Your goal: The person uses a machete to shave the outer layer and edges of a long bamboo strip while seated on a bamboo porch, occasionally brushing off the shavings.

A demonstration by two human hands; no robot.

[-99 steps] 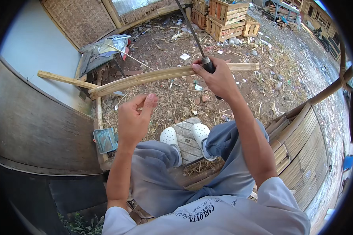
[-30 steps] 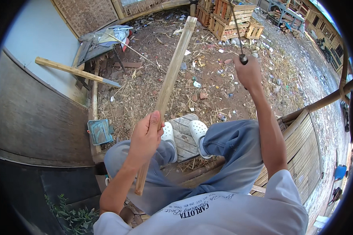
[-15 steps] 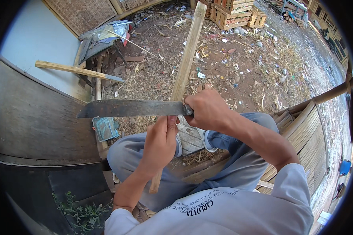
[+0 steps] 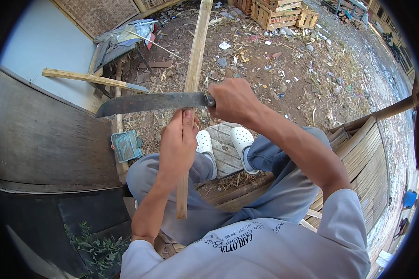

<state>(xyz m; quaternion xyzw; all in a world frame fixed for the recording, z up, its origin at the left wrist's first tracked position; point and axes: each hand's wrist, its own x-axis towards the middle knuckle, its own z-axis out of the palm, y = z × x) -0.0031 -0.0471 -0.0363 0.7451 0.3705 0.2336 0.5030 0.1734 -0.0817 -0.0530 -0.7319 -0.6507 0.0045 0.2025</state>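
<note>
A long wooden strip runs lengthwise in front of me, its near end above my left thigh. Around its lower part, my left hand is closed, thumb lying on top of the wood. My right hand grips the handle of a machete, mostly hiding that handle. The dark, worn blade points left and lies across the strip, just beyond my left thumb. Whether its edge bites into the wood cannot be made out.
White clogs on my feet rest on a wooden board. A blue-green mesh basket sits left of my knee. Another wooden beam leans by a low table. Wooden crates stand at the back; litter covers the dirt.
Both hands have moved away from my body, carrying the machete and strip farther out. The strip's far end has swung left, and both clogs show more fully.
</note>
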